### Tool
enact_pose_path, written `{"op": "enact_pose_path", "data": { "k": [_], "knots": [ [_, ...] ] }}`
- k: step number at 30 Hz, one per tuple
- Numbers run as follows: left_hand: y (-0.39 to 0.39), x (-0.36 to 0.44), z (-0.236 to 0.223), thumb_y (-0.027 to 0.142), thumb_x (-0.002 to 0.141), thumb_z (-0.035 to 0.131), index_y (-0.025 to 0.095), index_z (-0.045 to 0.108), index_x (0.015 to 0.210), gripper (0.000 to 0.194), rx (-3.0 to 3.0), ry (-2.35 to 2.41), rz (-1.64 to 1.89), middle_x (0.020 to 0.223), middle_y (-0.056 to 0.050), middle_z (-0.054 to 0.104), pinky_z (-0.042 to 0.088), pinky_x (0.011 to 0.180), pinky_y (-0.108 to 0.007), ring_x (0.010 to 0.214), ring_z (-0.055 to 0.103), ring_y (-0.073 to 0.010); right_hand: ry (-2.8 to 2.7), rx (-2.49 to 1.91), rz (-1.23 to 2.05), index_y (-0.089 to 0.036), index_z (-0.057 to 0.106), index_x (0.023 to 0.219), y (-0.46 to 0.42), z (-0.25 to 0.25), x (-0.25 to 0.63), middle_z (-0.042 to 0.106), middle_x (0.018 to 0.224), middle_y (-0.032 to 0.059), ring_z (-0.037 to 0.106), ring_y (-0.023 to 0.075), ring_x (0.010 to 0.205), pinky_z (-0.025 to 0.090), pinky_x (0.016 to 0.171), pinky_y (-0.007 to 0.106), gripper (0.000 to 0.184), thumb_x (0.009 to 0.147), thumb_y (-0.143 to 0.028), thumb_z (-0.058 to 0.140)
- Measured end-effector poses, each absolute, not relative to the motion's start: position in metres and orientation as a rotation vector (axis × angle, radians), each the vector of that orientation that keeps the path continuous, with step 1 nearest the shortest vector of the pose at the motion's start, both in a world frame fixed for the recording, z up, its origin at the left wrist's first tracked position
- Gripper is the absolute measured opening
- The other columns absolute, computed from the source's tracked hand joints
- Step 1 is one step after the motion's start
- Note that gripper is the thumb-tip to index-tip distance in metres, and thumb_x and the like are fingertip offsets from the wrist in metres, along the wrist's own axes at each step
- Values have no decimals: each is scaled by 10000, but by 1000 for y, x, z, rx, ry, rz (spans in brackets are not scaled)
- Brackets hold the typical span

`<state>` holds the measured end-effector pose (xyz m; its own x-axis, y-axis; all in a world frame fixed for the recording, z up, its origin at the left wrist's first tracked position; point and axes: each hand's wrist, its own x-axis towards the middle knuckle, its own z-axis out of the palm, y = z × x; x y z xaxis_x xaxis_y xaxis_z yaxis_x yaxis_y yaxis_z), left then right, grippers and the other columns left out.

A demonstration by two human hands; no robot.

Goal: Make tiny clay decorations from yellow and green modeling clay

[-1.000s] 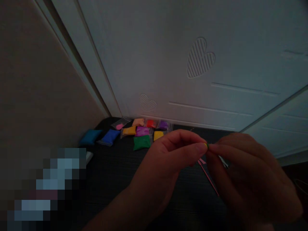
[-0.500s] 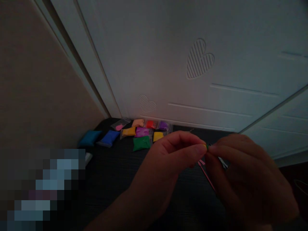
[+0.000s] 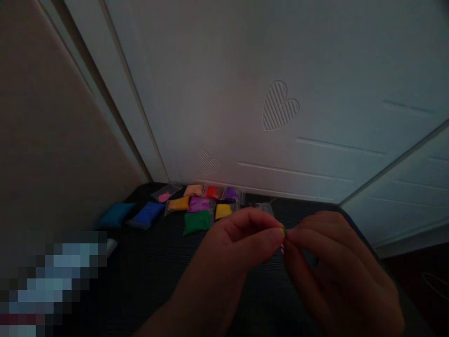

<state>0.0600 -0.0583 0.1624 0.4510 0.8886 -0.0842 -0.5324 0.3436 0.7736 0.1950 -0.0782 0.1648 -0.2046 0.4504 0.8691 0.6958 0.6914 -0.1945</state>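
Observation:
My left hand (image 3: 242, 252) and my right hand (image 3: 336, 276) meet fingertip to fingertip above a dark table (image 3: 157, 271). Both are closed in a pinch on a tiny green and yellow piece of clay (image 3: 283, 231). Just below the pinch a small pink bit (image 3: 282, 250) shows between the fingers; I cannot make out what it is. The light is dim.
Several small bags of coloured clay lie at the table's far edge: teal (image 3: 114, 214), blue (image 3: 145, 214), green (image 3: 196, 222), yellow (image 3: 223, 211), magenta (image 3: 199, 204), red (image 3: 211, 192), purple (image 3: 230, 194). A white panel with embossed hearts (image 3: 279, 105) stands behind. A blurred patch covers the lower left.
The view has tilted, so hands and bags sit lower and further left in the frame. The pinch on the small clay piece is unchanged. Less of the pink stick shows under my right hand.

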Motion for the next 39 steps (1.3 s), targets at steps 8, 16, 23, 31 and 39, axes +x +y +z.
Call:
{"op": "enact_pose_path", "data": {
  "k": [8,16,23,31,39],
  "knots": [
    [-58,60,161,162,693,603,190,625,712,41,760,564,989,713,19,564,365,636,-214,659,471,-95,-1856,-907,-257,-161,574,843,-77,163,196,601,724,14,553,150,679,458,593,326,272,602,-51,635],
    [-59,58,164,196,684,607,187,639,728,56,804,566,992,718,0,579,374,651,-240,681,485,-123,-1846,-908,-224,-156,571,844,-79,163,196,601,739,16,555,147,706,463,609,309,267,608,-46,633],
    [-58,57,165,151,694,596,182,632,690,48,832,549,1012,700,11,580,378,642,-216,665,488,-103,-1836,-863,-130,-149,566,879,-82,164,197,579,774,22,542,139,720,462,590,293,320,599,-2,617],
    [-61,60,171,165,641,644,187,629,654,29,852,580,1091,664,20,579,383,607,-214,637,500,-101,-1705,-844,18,-152,588,868,-84,163,191,589,764,23,550,148,693,456,547,290,297,617,6,579],
    [-64,54,170,176,685,619,234,643,723,73,1069,605,1151,686,29,598,387,604,-220,656,516,-110,-1542,-841,111,-144,594,843,-85,163,181,587,755,31,552,151,695,428,564,301,223,682,-5,528]
  ]
}}
